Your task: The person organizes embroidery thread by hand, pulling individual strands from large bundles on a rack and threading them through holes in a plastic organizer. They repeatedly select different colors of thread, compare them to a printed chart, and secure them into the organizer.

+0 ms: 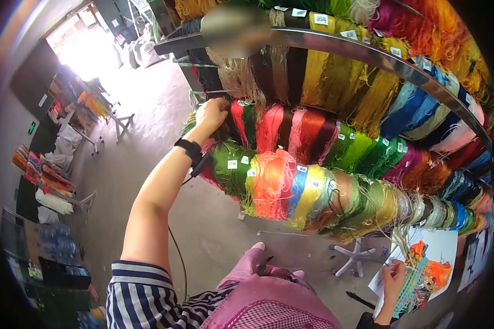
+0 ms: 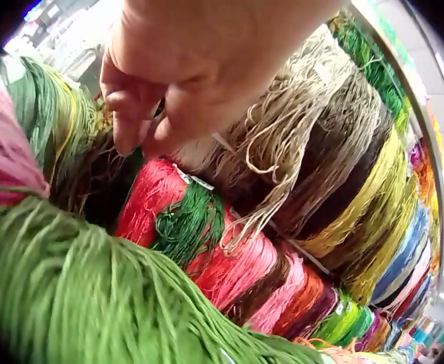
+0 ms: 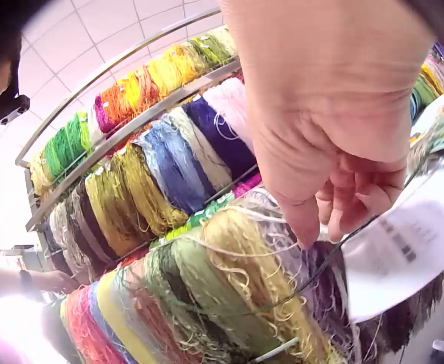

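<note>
My left hand (image 1: 211, 116) reaches to the near-left end of the thread rack, thumb and fingers pinched together at dark thread (image 2: 104, 178). Beside its fingertips hang a red skein (image 2: 152, 193) and a dark green skein (image 2: 192, 224); a thick green skein (image 2: 93, 280) fills the front of the left wrist view. On the right, my right hand (image 1: 394, 277) has its fingers curled and pinches a thin dark green strand (image 3: 324, 265), which trails down across the olive and tan skeins (image 3: 241, 258). Under and beside this hand lie a white printed sheet (image 1: 447, 247) and a teal-and-orange thread piece (image 1: 417, 277).
Tiers of labelled skeins (image 1: 324, 71) hang behind a curved metal rail (image 1: 362, 46). A wheeled chair base (image 1: 354, 257) stands below the rack. A cable (image 1: 177, 247) hangs beside my left arm. Further racks of thread (image 1: 44, 170) and water bottles (image 1: 60, 241) stand at left.
</note>
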A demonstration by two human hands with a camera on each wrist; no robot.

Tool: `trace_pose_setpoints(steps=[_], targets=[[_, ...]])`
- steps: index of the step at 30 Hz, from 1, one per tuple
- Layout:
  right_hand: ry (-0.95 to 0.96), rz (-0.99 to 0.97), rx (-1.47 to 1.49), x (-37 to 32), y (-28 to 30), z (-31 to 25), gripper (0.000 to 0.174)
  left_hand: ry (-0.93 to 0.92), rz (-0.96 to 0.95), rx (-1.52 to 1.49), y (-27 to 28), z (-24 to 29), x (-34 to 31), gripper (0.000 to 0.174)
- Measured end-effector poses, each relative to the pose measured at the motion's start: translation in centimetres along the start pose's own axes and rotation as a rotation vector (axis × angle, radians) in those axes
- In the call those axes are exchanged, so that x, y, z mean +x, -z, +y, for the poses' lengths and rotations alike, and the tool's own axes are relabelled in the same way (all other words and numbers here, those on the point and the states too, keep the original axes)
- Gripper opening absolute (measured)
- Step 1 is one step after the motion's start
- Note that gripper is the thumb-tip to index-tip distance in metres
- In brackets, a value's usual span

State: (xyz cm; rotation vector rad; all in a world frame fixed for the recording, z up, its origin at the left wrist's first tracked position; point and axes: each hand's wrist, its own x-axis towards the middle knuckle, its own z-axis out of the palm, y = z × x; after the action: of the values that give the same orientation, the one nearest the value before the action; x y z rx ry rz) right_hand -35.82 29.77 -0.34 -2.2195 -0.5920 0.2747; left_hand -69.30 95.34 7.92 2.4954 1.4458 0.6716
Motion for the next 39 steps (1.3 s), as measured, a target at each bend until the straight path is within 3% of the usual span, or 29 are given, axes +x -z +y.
trace_pose_setpoints(steps=[4,12,14,18,20,21,23,24,26,27,28,29,30,32,34,36,37,38,39], targets=[[-0.141,-0.138,0.105,-0.9,-4.4,-3.4,0.031,-0.053,0.000,0.161,-0.3,0.6,1.7,0.034],[-0.088,-0.209,0.118,-1.2,-8.9,-6.7,0.020,0.058,-0.119,0.086,0.0,-1.6,2.6,0.022],[-0.058,-0.224,0.100,-0.8,-9.3,-8.1,0.018,0.096,-0.198,-0.276,-1.7,-4.8,2.9,0.017],[0.019,-0.237,0.099,0.3,-10.3,-11.3,0.016,0.181,-0.288,-0.580,1.2,-3.1,0.1,0.014],[-0.001,-0.286,0.212,0.5,-11.0,-15.1,0.011,0.212,-0.385,-0.938,3.3,-0.9,-1.7,0.010],[0.002,-0.279,0.211,0.6,-11.7,-16.5,0.011,0.142,-0.449,-0.952,4.4,0.4,-3.2,0.010],[0.080,-0.457,0.427,0.8,-13.6,-19.1,0.010,0.047,-0.545,-0.944,5.8,3.8,-6.8,0.012],[0.072,-0.543,0.475,0.8,-14.5,-21.0,0.013,0.081,-0.573,-0.908,6.6,6.3,-8.9,0.011],[0.122,-0.699,0.533,0.9,-16.9,-25.0,0.022,-0.079,-0.627,-1.005,5.0,8.2,-12.9,0.008],[0.181,-0.766,0.544,0.9,-18.1,-26.7,0.027,-0.006,-0.728,-0.977,6.3,10.5,-14.9,0.008],[0.181,-0.768,0.544,0.6,-19.2,-28.6,0.027,-0.083,-0.742,-0.927,6.2,11.8,-16.7,0.009],[0.040,-0.923,0.754,0.3,-20.3,-30.3,0.026,-0.240,-0.729,-0.876,6.3,12.4,-17.8,0.008],[-0.109,-1.073,0.964,0.2,-21.0,-31.4,0.025,-0.224,-0.815,-0.841,6.8,13.2,-18.5,0.008],[-0.139,-1.013,1.116,0.9,-22.5,-31.7,0.021,-0.500,-0.815,-0.723,6.3,12.2,-17.6,0.012],[-0.172,-0.940,1.271,1.5,-22.7,-31.9,0.016,-0.305,-0.927,-0.580,7.6,10.3,-13.4,0.014],[-0.234,-0.890,1.312,2.4,-21.6,-31.8,0.010,-0.173,-0.571,-0.517,5.4,5.9,-8.0,0.019],[-0.099,-0.924,1.290,2.6,-21.7,-31.5,0.007,-0.219,-0.338,-0.369,3.8,3.4,-5.2,0.019],[-0.101,-0.920,1.292,2.5,-21.8,-31.4,0.007,-0.261,-0.103,-0.222,2.6,1.4,-2.7,0.019],[-0.104,-0.883,1.207,2.2,-21.9,-31.2,0.007,-0.222,-0.087,-0.160,2.4,0.6,-0.9,0.019]])
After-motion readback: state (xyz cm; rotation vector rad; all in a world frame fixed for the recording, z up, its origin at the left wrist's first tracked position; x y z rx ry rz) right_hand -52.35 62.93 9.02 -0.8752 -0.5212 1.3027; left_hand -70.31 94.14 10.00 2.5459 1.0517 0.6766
